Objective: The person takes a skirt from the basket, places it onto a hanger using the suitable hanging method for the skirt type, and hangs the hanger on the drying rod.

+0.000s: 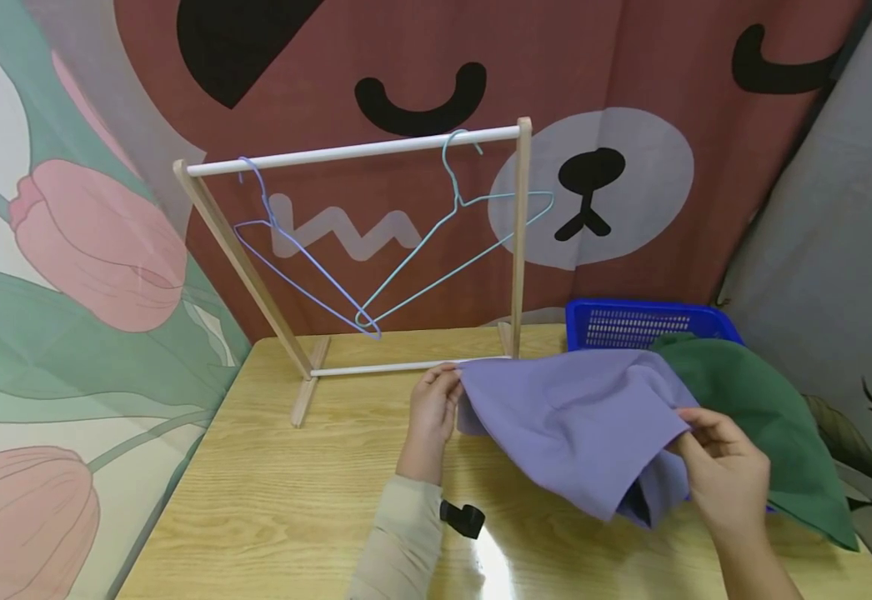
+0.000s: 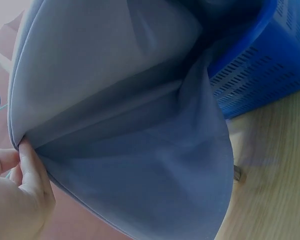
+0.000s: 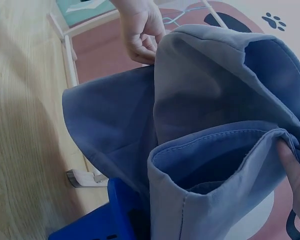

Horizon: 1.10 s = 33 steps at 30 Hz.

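Purple cloth [image 1: 571, 417] is pinched at one edge by the left hand [image 1: 432, 407] and at another by the right hand [image 1: 732, 475] — the two well apart, the cloth between them. Green cloth [image 1: 759, 417] is draped over a blue basket [image 1: 574, 325] beyond the right hand — beyond the left hand, two hangers [image 1: 454, 182] are hung from a rack [image 1: 353, 151].

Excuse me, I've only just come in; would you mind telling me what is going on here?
A person is holding up a purple garment by its edges, the left hand pinching one side and the right hand the other. Behind it, a blue basket sits on the table, with a green cloth draped over it. Two bare hangers, one periwinkle and one teal, hang on the small rack.
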{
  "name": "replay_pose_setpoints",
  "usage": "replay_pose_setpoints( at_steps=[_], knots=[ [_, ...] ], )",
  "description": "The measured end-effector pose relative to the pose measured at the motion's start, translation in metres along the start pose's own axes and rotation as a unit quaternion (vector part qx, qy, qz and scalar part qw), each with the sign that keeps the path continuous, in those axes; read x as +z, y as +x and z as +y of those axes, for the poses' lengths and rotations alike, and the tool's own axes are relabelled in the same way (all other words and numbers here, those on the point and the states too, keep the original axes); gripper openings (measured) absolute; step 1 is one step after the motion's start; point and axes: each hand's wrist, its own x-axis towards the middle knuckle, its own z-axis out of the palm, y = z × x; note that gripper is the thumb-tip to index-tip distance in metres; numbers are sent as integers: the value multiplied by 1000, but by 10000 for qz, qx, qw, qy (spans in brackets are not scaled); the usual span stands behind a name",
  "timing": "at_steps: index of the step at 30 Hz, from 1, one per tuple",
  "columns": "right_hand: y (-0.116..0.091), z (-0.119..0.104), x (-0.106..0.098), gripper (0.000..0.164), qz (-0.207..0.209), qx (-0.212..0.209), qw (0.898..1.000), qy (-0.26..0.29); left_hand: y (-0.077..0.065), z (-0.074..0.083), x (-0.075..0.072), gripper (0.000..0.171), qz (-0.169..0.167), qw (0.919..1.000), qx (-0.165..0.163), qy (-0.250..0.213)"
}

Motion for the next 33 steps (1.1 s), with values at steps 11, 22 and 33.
replay_pose_setpoints(
  at_steps=[11,22,33],
  knots=[
    [-6,-2,8,21,-335,138,9992,140,4,14,-15,14,87,9998,163,-49],
    [-9,0,19,34,-1045,-256,9934,403,5,29,-24,17,130,9996,257,-47],
    [-12,6,23,12,-1354,-540,9884,-427,8,30,-36,10,-53,9967,787,-172]
  ],
)
